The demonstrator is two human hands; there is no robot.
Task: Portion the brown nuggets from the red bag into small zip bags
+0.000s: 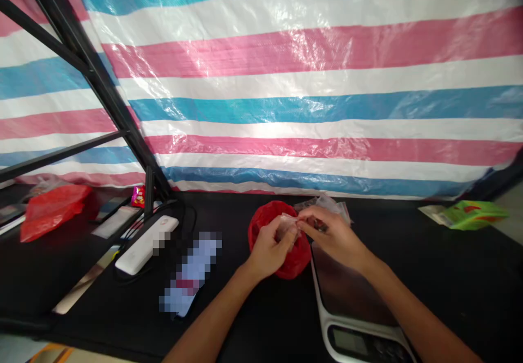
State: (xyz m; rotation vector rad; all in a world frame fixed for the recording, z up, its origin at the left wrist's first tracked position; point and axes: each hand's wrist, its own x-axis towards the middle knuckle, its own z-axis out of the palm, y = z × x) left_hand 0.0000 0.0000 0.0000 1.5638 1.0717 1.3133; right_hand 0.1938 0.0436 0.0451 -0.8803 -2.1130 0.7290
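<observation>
A small clear plastic bag sits at the centre of the work, held up between both hands over a red plastic bag. At its nine o'clock side, the left hand pinches it with thumb and fingers drawn close together; at three o'clock, the right hand grips its edge between thumb and forefinger, the gap narrow. The fingers cover much of the clear bag, so whatever is inside is hard to make out. What shows is thin, shiny and crumpled, with a pinkish tint near the top.

The red bag spreads round and wrinkled beneath, its middle hidden by the hands. More clear plastic lies toward two o'clock, partly behind the right hand. Between four and five o'clock is a scale with a dark platform; the right forearm crosses over it, the lower picture edge cuts it off, and its display is unreadable. A phone lies at eight o'clock, blurred into blocks. Farther off, a green packet rests at three o'clock.
</observation>
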